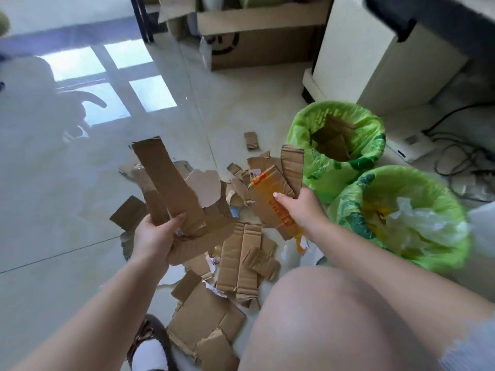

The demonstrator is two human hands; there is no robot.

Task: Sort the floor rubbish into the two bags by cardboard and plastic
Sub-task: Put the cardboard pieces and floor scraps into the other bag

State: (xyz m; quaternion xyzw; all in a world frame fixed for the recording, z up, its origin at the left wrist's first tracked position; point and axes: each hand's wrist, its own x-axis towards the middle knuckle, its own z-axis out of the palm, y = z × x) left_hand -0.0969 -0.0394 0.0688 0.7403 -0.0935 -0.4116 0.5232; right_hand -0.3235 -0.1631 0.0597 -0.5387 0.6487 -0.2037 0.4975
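Two green plastic bags stand open on the pale tiled floor at the right: the farther bag [336, 135] has brown cardboard pieces inside, and the nearer bag [401, 212] holds clear and yellow plastic. Just left of them, a heap of torn cardboard scraps [241, 253] lies scattered on the floor between the person's arms, running down toward a slippered foot [150, 346] at the bottom edge. The left hand [154, 232] is closed around several long cardboard strips [167, 183], thumb curled over the front, holding them upright above the heap. The right hand [300, 207] pinches a cardboard piece covered in yellow tape [270, 194] with red printing; the characters are too blurred to read. A white label with small dark print sits on a scrap just behind it, also unreadable. A bare knee [334, 317] fills the lower right and hides part of the heap. One small cardboard piece [251, 141] lies apart, farther out on the tiles. Beyond, a large cardboard box [262, 46] bearing part of a dark circular logo stands beside a cream cabinet [375, 49], and tangled black cables [460, 153] lie at the far right near a white power strip.
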